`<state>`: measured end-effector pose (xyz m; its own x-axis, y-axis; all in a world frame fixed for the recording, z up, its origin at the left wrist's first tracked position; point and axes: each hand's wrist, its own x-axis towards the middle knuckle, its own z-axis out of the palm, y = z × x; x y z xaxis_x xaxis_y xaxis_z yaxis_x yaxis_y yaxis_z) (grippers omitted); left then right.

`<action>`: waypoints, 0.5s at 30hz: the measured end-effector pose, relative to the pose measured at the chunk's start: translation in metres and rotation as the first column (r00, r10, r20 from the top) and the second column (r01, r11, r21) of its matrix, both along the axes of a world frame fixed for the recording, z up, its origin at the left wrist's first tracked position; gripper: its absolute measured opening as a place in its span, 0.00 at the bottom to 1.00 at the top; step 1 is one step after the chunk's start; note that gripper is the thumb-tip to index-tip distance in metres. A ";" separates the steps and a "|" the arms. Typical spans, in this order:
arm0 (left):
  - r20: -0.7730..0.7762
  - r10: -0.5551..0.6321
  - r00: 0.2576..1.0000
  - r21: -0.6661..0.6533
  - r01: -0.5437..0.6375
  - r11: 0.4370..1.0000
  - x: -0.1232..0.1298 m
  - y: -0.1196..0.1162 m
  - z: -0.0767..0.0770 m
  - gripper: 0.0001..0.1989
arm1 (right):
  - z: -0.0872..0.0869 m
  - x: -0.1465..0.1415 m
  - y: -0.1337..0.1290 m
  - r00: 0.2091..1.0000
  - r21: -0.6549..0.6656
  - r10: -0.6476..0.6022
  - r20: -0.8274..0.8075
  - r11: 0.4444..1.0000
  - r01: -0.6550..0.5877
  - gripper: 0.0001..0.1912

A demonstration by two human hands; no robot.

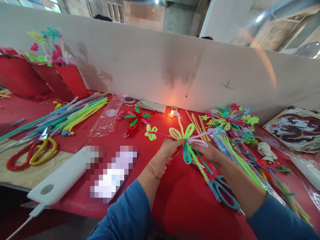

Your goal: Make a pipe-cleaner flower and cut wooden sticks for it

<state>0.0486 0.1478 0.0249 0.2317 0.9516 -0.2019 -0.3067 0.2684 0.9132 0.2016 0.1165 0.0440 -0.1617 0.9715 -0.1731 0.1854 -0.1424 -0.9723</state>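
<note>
Both hands hold a flower made of fuzzy pipe cleaners (188,159) over the red table. Its loops are yellow, green, teal and lilac, and a yellow-green stem slants down to the right. My left hand (170,148) pinches its left side near a pink strand that ends in a small green flower (151,132). On the other side my right hand (208,153) grips it by the lilac loops; some fingers are hidden behind the flower. Blue-handled scissors (226,193) lie below my right forearm. A small flame (171,114) burns just behind the flower.
To the left lie red and yellow scissors (43,151), a white power bank (62,176), a blurred phone (113,176) and loose pipe cleaners (82,115). A finished bouquet (228,121) and a dragon picture (295,128) are at the right. A pale partition (140,63) stands behind.
</note>
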 end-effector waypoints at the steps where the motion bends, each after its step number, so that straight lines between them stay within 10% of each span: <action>1: -0.001 -0.004 1.000 0.009 0.004 1.000 -0.001 0.000 0.001 0.08 | 0.001 0.003 -0.002 1.000 -0.025 0.021 -0.004 0.999 -0.021 0.19; 15: -0.020 0.011 1.000 0.053 -0.010 0.999 0.000 0.001 -0.004 0.11 | 0.001 0.002 -0.005 0.974 -0.005 -0.217 -0.058 0.976 0.217 0.11</action>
<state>0.0481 0.1489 0.0213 0.2179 0.9634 -0.1559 -0.2909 0.2166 0.9319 0.2032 0.1113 0.0447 0.0434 0.9848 -0.1680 0.0940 -0.1714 -0.9807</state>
